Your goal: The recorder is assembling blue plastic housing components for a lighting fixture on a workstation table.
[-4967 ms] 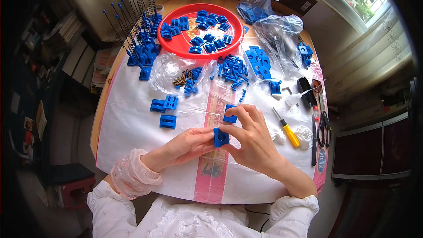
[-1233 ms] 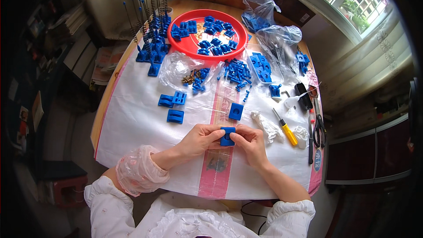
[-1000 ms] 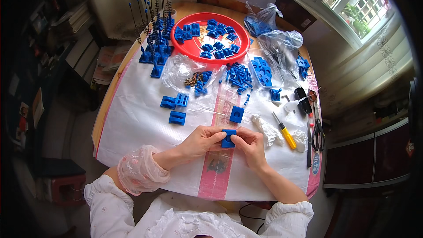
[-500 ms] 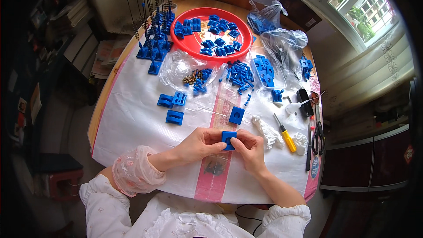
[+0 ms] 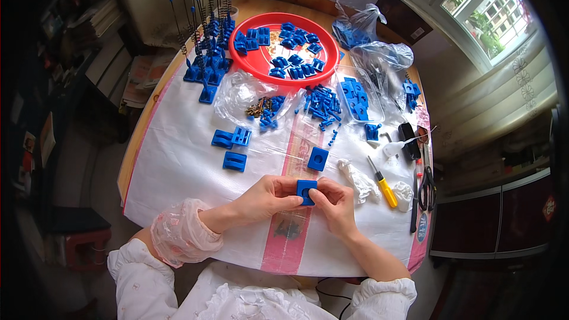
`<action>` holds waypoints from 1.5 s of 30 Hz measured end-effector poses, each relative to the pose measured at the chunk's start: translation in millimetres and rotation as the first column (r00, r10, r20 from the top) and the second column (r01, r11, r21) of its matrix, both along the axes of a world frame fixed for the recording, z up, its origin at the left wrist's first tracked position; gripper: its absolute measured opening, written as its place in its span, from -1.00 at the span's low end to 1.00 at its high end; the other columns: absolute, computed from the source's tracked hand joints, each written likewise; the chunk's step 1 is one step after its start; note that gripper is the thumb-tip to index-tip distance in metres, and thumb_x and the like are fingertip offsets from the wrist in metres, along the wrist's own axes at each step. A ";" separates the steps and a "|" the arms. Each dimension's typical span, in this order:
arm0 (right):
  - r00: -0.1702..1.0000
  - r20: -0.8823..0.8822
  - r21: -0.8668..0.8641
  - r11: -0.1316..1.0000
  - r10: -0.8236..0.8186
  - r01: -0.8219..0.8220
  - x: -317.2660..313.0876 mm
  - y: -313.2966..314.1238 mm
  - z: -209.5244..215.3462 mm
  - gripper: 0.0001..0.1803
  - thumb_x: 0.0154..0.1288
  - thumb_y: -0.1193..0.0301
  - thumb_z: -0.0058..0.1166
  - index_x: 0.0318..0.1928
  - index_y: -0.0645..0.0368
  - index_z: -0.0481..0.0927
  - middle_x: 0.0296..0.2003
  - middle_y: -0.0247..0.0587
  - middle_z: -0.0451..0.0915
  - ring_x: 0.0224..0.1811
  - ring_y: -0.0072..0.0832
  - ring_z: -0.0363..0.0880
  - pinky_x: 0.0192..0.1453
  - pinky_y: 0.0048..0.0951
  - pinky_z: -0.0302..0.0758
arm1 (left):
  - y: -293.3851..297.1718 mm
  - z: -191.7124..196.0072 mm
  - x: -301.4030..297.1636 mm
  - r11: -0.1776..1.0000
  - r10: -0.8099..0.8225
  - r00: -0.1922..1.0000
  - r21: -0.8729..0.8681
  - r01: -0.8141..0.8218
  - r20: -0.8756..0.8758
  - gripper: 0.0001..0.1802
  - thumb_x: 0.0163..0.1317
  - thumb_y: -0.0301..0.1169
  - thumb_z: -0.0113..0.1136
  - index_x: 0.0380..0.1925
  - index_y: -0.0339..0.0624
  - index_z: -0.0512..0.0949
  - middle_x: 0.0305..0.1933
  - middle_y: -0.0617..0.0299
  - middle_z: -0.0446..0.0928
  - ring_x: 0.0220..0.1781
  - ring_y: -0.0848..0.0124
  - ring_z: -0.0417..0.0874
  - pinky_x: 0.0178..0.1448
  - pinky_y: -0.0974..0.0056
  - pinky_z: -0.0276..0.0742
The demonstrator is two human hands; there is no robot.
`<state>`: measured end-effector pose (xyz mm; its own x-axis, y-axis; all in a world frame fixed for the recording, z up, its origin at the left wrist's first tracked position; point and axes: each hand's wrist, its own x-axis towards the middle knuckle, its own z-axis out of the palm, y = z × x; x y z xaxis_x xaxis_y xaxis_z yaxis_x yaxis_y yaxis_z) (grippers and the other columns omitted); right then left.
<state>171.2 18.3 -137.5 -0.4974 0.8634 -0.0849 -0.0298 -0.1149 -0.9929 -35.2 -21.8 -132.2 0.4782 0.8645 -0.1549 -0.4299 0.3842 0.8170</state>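
While our curled left hand (image 5: 264, 197) and right hand (image 5: 336, 205) pinch a square blue plastic block (image 5: 303, 186), a crumpled white wad (image 5: 360, 182) separates us from a yellow-handled metal screwdriver (image 5: 387, 194).

Daylight enters through a pale-framed window (image 5: 438, 5) at upper right, with greenery (image 5: 487, 32) and bars outside, while a pale flowered curtain (image 5: 492, 99), dark cabinets (image 5: 521, 216), a reddish stool (image 5: 87, 248) and grey floor (image 5: 428, 274) surround the wooden table (image 5: 135, 137) in dimmer light.
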 end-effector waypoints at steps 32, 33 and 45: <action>0.999 0.000 0.055 0.997 -0.053 0.053 -3.7 -2.9 8.8 -0.82 0.36 0.49 0.14 -0.36 0.37 0.59 -0.44 -0.42 0.49 -0.39 -0.74 0.40 -0.33 -0.63 0.32 | 0.5 4.6 -0.1 0.999 -0.044 0.995 0.018 0.046 -0.094 -0.56 0.40 -0.55 0.10 0.27 -0.37 0.43 0.16 0.13 0.56 0.16 0.43 0.60 0.32 0.27 0.54; 0.998 0.005 0.063 0.997 -0.055 0.054 -3.4 -2.7 7.8 -0.82 0.37 0.49 0.14 -0.36 0.37 0.59 -0.44 -0.42 0.49 -0.39 -0.74 0.41 -0.33 -0.63 0.33 | 0.5 4.7 0.0 0.999 -0.044 0.995 0.014 0.045 -0.090 -0.56 0.40 -0.55 0.10 0.27 -0.37 0.43 0.17 0.13 0.56 0.16 0.43 0.60 0.32 0.27 0.54; 0.999 0.015 0.087 0.996 -0.033 0.031 0.5 -0.5 0.6 -0.85 0.34 0.51 0.19 -0.30 0.40 0.63 -0.37 -0.35 0.57 -0.32 -0.70 0.52 -0.27 -0.61 0.45 | 0.4 -2.4 -1.5 0.998 -0.047 0.994 0.040 0.051 -0.099 -0.53 0.40 -0.50 0.14 0.29 -0.32 0.42 0.17 0.16 0.58 0.18 0.45 0.59 0.32 0.27 0.49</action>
<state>171.6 17.8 -136.9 -0.4684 0.8834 -0.0167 -0.0161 -0.0274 -0.9995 -36.6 -21.4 -134.6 0.5047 0.8471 -0.1663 -0.3288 0.3668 0.8703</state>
